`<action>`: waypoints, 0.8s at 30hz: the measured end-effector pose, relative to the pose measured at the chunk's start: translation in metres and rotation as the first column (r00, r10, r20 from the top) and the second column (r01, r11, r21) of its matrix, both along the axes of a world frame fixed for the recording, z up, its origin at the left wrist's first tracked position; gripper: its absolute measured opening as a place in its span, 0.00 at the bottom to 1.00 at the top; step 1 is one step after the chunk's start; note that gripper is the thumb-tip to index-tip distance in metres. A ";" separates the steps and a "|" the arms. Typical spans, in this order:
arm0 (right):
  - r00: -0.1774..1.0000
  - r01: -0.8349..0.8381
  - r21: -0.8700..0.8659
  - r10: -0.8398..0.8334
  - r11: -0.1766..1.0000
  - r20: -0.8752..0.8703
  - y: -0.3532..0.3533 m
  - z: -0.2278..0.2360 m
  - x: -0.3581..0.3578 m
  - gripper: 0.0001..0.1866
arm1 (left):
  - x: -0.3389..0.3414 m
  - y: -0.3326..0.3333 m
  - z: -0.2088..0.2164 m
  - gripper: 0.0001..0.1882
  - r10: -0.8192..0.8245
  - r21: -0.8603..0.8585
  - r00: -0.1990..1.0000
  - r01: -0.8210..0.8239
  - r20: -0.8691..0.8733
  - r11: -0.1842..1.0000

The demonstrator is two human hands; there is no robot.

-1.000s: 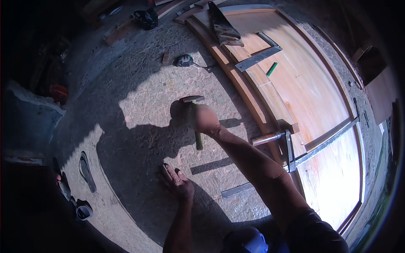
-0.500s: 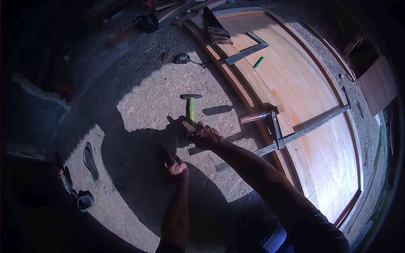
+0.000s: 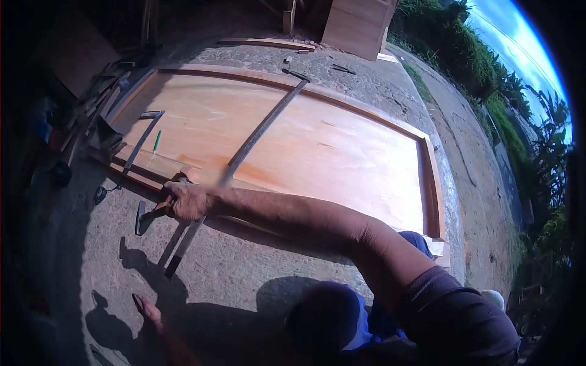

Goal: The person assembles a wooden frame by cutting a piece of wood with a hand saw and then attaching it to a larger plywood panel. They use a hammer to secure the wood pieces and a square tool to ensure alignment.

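Note:
My right hand [image 3: 190,201] is closed at the near edge of a framed wooden panel [image 3: 354,152]. It grips a hammer [image 3: 140,219], whose dark head sticks out to the left; most of the handle is hidden by my fingers. A long metal bar clamp [image 3: 259,134] crosses the panel under my right wrist, and its jaw is mostly covered by the hand. Low on the left, in shade, is my left hand [image 3: 148,307], over the concrete. Its fingers are too dark to read.
On the panel lie a metal square [image 3: 144,140] and a green pencil [image 3: 157,140]. A handsaw [image 3: 107,135] rests at its left end. Beside it on the ground is a tape measure [image 3: 101,195]. Behind the panel lies a wooden strip [image 3: 268,44], and another panel [image 3: 355,27] stands at the back.
The view has swung to the right, showing more of the panel and the outdoors. My right hand has moved with the hammer to the clamp at the panel's edge. My left hand is now farther from it.

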State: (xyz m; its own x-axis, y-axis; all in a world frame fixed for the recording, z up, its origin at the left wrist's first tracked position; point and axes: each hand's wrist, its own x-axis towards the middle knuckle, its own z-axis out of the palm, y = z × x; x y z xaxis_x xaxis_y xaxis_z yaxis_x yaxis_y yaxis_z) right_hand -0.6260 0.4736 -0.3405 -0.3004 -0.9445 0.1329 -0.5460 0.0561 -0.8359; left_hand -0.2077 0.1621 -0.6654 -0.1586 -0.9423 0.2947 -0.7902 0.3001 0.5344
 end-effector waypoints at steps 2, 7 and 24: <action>0.996 0.070 -0.155 -0.059 0.986 0.069 0.133 0.045 -0.021 0.26 | -0.053 0.028 0.034 0.30 0.066 -0.082 0.997 -0.068 -0.027 0.994; 0.750 0.366 0.224 -0.429 0.903 0.503 0.481 0.106 0.012 0.30 | -0.221 0.129 0.134 0.29 -0.163 -0.108 0.870 0.127 -0.465 0.986; -0.455 0.889 0.363 -0.637 -0.280 0.623 0.869 -0.076 0.289 0.30 | -0.480 1.001 0.257 0.55 -0.871 0.561 -0.444 0.675 -0.209 -0.479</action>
